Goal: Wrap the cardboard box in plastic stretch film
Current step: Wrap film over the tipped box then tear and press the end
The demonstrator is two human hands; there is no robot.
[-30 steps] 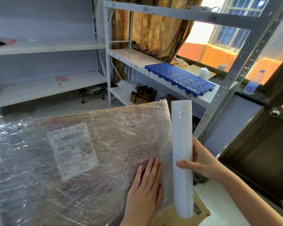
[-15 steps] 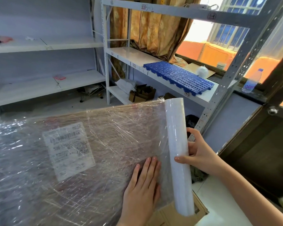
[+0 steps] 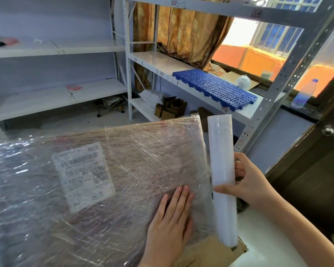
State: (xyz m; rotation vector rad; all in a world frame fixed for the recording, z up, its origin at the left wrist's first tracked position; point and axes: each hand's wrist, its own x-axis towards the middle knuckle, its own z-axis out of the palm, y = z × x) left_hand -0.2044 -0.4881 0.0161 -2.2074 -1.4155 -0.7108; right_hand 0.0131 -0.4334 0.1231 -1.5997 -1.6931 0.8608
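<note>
1. Step in hand, as I read it: mid-wrap, w/ film tail being pinned down on the near-right face of the cardboard box (image 3: 108, 189). Box fills lower-left of the view, tilted up toward me, already under several shiny film layers; shipping label (image 3: 83, 178) shows through them.
2. Left hand (image 3: 170, 226): flat, fingers straight and together, palm pressing the film onto the box near its right edge. Nothing gripped.
3. Right hand (image 3: 247, 184): thumb in front, fingers curled behind, clamped on the stretch film roll (image 3: 223, 180) about mid-length. Roll stands nearly upright, just beside the box's right edge, slightly off it.
4. A short web of film bridges roll and box edge; looks taut, but can't tell how firmly it's stuck.
5. Bare cardboard peeks out at bottom right under the roll's lower end; can't tell whether that's the same box or another piece.
6. Next move, my judgement: keep the left palm anchoring, swing the roll round the right corner w/ steady tension so the web doesn't slacken or tear.
7. Risk: roll slipping in the one-hand grip, or film bunching at the corner.
8. Bkgd: metal shelving w/ blue plastic grid panel (image 3: 216, 89).
</note>
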